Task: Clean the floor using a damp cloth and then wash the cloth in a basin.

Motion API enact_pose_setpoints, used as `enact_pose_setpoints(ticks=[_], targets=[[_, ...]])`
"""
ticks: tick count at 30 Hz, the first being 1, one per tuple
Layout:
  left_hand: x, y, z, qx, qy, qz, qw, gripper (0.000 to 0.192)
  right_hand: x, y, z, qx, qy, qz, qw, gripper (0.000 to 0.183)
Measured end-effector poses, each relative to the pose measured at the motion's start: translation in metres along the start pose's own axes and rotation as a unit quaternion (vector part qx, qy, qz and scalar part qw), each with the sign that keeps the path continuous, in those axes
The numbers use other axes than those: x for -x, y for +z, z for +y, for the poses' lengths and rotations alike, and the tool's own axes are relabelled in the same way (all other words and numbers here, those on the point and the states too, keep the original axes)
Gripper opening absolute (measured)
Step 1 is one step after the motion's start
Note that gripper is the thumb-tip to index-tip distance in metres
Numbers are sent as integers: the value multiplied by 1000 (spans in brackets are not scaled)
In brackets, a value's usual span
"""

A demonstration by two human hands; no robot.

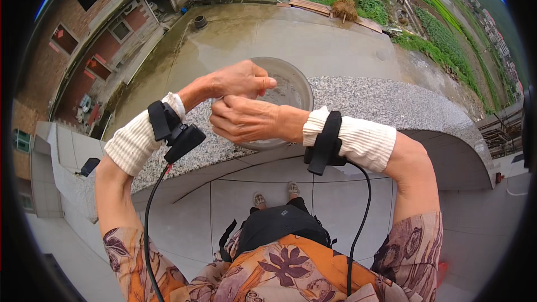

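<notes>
My left hand (241,79) and my right hand (249,118) are together above a grey, round basin (303,86). The basin stands on a speckled granite ledge (356,96), and its inside looks wet. My left fingers are curled, with the thumb lying forward over them. Just below it in the picture, my right hand is bent into a fist that touches the left. Anything inside the two hands is hidden by the fingers. Both hands cover the left part of the basin.
Black straps with small devices (183,140) sit over white ribbed cuffs (365,140) on both wrists, and black cables (364,201) run down from them. Past the ledge, a wet concrete yard (277,33) lies lower down, with a dark bucket (200,22). Pale floor tiles (260,176) are underfoot.
</notes>
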State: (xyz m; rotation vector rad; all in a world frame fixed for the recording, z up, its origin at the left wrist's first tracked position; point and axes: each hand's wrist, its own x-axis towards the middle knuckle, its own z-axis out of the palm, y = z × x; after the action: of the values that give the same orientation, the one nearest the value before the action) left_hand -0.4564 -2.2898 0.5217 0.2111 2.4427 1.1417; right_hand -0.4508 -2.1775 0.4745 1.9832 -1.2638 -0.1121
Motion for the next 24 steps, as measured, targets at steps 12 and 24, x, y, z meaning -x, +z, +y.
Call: enact_pose_setpoints(ticks=[12,24], targets=[[167,-43,-109,317,-36,267,909,23,118,-29,1,-507,772,-105,368,73],[156,-5,-152,447,-87,203,867,21,130,0,-13,-593,765,19,250,53]])
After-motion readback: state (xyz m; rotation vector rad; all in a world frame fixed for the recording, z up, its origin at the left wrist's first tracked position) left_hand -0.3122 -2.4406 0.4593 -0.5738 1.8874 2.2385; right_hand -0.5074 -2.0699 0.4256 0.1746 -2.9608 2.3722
